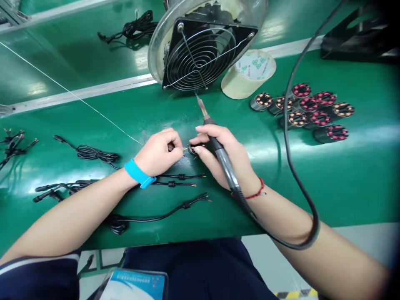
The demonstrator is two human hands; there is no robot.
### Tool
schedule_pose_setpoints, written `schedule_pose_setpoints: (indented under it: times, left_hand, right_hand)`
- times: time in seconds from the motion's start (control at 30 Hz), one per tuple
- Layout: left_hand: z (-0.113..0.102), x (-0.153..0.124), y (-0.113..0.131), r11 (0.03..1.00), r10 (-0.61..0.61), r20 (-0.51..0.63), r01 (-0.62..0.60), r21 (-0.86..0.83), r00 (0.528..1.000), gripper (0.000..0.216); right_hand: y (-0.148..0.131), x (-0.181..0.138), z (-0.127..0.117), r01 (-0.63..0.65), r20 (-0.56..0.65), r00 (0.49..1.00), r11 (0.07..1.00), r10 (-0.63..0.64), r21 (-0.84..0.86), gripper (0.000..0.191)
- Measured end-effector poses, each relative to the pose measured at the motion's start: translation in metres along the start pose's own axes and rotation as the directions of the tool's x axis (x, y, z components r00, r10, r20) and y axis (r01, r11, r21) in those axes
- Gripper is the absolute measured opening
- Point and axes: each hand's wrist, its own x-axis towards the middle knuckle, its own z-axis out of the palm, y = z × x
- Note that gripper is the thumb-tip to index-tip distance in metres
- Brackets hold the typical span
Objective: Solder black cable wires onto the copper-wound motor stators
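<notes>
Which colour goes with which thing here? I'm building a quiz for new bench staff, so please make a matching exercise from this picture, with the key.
Things:
1. Wristband by the left hand
2. String bracelet by the right hand
3. Tape roll
4. Bench surface

Colours:
A. Green
B. Beige
C. Blue
D. Red

Pairs: 1-C, 2-D, 3-B, 4-A

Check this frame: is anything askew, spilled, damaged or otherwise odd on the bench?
Nothing spilled or broken shows. One oddity: the right hand holds the soldering iron with its tip pointing up and away toward the fan, while both hands pinch a small coil part. The left hand grips its wires.
</notes>
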Motion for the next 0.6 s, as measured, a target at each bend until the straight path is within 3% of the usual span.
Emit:
schedule_pose_setpoints:
  times: [0.1, 0.23, 0.47, 0.6]
  left_hand:
    - [0.0005, 0.0001, -0.0011, 1.0, -0.006, -0.01, 0.006, 0.006, 1.0, 0.01]
    - [-0.0005, -0.0003, -0.0017, 1.0, -0.011, -0.022, 0.011, 0.013, 1.0, 0.008]
    - [-0.0018, -0.0006, -0.0017, 0.991, -0.076, -0.021, 0.073, -0.112, 0.997, 0.009]
    - [-0.0006, -0.0008, -0.0043, 0.982, -0.083, -0.034, 0.076, -0.174, 0.996, 0.006]
  right_hand:
    - [0.0048, 0.0035, 0.0047, 0.056, 0.053, 0.997, 0.998, -0.055, -0.02, 0.044]
    - [0.0062, 0.0059, 0.0079, 0.084, 0.09, 0.993, 0.994, -0.078, -0.067, 0.044]
    - [0.0045, 0.0063, 0.0069, 0.118, -0.042, 0.991, 0.986, -0.124, -0.12, 0.046]
    - [0.004, 0.0037, 0.0084, 0.177, -0.029, 0.983, 0.975, -0.183, -0.136, 0.047]
